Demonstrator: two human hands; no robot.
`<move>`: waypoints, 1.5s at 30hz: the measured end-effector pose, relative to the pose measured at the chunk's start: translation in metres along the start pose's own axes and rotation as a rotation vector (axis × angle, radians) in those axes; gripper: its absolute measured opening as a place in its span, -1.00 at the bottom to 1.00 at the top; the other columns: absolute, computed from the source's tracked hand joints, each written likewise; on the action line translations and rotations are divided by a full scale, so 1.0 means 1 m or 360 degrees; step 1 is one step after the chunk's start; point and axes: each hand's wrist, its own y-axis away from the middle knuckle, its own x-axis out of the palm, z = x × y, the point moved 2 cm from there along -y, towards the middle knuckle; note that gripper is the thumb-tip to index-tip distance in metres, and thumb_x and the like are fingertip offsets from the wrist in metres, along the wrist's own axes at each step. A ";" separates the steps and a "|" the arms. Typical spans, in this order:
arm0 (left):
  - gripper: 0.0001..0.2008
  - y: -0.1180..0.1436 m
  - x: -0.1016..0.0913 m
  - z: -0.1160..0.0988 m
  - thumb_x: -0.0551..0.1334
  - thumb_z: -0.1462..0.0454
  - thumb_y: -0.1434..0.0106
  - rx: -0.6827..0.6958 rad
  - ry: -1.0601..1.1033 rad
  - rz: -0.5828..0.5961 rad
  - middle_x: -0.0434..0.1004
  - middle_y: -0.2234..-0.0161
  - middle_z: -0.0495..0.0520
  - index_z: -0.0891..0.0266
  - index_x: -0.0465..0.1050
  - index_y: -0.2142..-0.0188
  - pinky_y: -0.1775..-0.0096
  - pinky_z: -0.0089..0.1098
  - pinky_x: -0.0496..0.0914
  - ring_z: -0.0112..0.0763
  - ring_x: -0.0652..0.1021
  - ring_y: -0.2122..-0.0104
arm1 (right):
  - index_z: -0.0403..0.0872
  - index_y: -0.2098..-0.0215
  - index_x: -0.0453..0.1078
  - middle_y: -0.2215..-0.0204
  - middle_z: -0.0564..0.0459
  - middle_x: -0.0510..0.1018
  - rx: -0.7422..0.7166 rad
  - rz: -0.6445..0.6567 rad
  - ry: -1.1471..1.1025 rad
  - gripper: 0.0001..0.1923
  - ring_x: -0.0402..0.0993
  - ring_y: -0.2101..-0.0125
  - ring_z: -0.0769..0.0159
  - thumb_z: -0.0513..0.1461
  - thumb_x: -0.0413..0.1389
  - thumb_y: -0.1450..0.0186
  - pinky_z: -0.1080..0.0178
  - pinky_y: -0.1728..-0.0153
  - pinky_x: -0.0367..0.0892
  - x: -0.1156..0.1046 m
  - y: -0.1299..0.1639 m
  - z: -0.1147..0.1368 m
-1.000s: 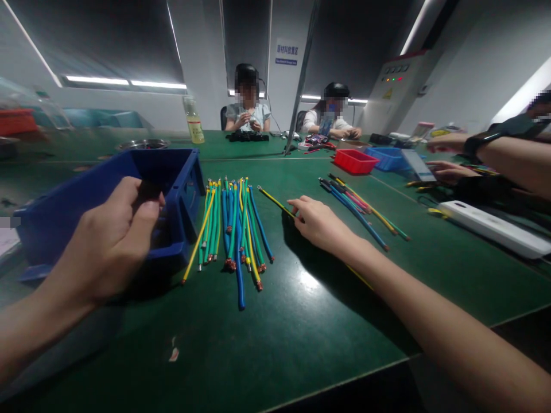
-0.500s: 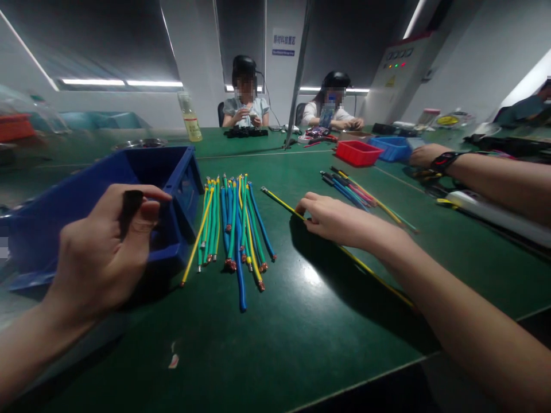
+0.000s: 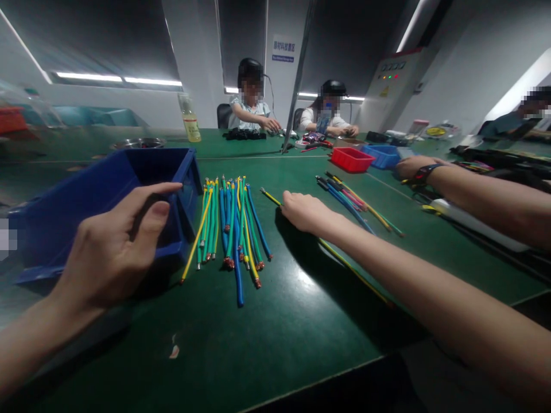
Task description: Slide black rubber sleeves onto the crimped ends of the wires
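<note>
My left hand [image 3: 116, 249] hovers at the front rim of a tilted blue bin [image 3: 129, 156], index finger stretched out and thumb apart from it; I see nothing in it. My right hand [image 3: 305, 211] rests curled on a long yellow-green wire [image 3: 344, 261] that runs diagonally across the green table [image 3: 279, 327], its far tip poking out past my fingers. Between my hands lies a row of several green, blue and yellow wires [image 3: 232, 223] with copper ends toward me.
Right of my hand lies a second small bundle of wires [image 3: 357, 201]. Behind it stand a red tray [image 3: 350, 159] and a blue tray [image 3: 383, 155]. A co-worker's arm with a wristband [image 3: 469, 192] reaches in from the right above a white power strip [image 3: 473, 225]. A bottle [image 3: 189, 120] and two seated people are at the far side.
My left hand has spread its fingers; the small black piece it pinched half a second ago is no longer visible. My right hand slid slightly left along the wire.
</note>
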 end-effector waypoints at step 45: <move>-0.68 0.006 -0.002 -0.003 0.20 0.35 -0.26 0.0737 0.0085 -0.0342 0.39 0.23 0.03 0.11 0.41 -0.01 0.22 -0.41 0.38 -0.42 0.45 0.26 | 0.01 0.16 0.37 0.45 0.12 0.52 -0.0881 -0.1715 -0.0358 -0.85 0.39 0.53 0.49 -0.29 0.05 -0.31 0.38 0.48 0.23 -0.016 0.044 0.010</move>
